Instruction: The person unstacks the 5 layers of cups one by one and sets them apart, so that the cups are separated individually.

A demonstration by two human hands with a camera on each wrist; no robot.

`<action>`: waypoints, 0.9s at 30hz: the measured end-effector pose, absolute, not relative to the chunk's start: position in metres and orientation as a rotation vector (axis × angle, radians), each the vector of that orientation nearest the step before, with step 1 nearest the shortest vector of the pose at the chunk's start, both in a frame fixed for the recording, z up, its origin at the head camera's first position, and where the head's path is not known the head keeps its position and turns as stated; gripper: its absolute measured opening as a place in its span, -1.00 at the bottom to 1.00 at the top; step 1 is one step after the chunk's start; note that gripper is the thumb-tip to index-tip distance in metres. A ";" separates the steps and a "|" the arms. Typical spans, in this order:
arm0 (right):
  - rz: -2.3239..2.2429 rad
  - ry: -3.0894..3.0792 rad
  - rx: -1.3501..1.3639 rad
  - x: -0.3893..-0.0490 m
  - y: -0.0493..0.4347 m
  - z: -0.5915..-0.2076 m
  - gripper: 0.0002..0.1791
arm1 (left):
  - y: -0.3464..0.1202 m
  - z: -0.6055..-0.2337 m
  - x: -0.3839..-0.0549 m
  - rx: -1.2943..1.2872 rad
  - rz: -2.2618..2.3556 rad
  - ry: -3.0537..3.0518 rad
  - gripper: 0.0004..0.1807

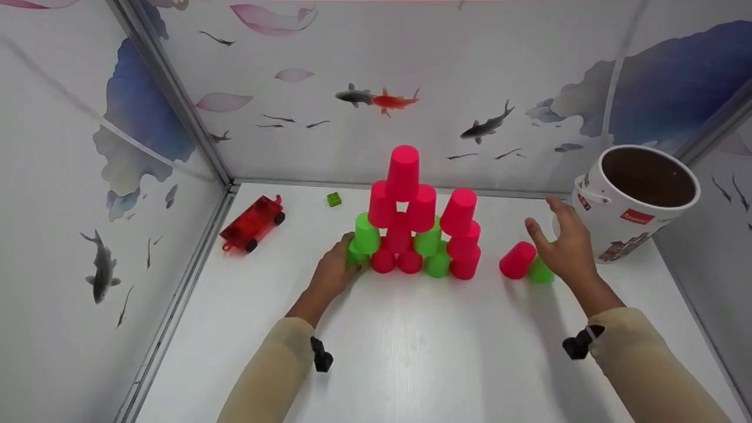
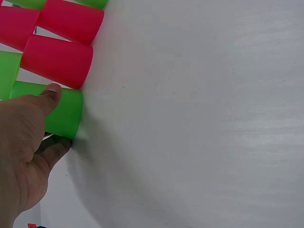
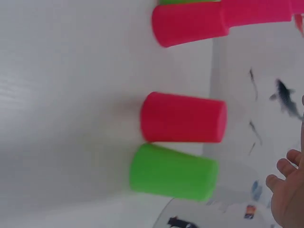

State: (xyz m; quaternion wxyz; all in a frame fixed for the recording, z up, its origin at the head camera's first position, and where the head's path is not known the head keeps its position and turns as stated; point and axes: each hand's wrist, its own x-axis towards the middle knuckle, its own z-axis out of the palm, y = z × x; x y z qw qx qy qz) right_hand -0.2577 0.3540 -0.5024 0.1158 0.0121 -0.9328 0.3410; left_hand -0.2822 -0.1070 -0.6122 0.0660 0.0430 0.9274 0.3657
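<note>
Left grip (image 1: 333, 270): clamped on a green cup (image 2: 69, 111), the other stacked cups (image 1: 400, 232) immediately right of it. Right grip (image 1: 566, 248): empty, fingers apart; just left of it, nearer than to the left grip, 2 loose cups (image 1: 517, 261), long axes vertical.

the head view is bright and evenly lit, with a faint sheen on the white counter (image 1: 411, 364) at lower centre. soft-edged shadows spread toward the bottom of the frame, the longest at lower right, just left of the sleeve (image 1: 652, 358). pale streaks of light cross the walls (image 1: 47, 176) at upper left and upper right; the bucket (image 1: 637, 217) is dark inside. the left wrist view is greyer, with banded glare at right and a broad, blurry shadow running from the green cup (image 2: 69, 111) to the bottom edge. in the right wrist view, cups (image 3: 185, 117) and fish (image 3: 285, 97) look soft and smeared.
</note>
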 end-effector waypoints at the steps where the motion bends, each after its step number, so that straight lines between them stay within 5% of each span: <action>1: 0.994 -2.706 0.068 -0.260 0.345 -0.494 -0.16 | -0.107 -0.612 -0.282 0.136 1.108 2.796 -0.20; 12: 1.013 -2.523 0.470 -0.281 0.240 -0.421 -0.19 | -0.107 -0.615 -0.279 0.131 1.118 2.804 -0.22; 27: 1.172 -2.582 0.667 -0.289 0.145 -0.389 -0.07 | -0.107 -0.614 -0.282 0.105 1.158 2.789 -0.22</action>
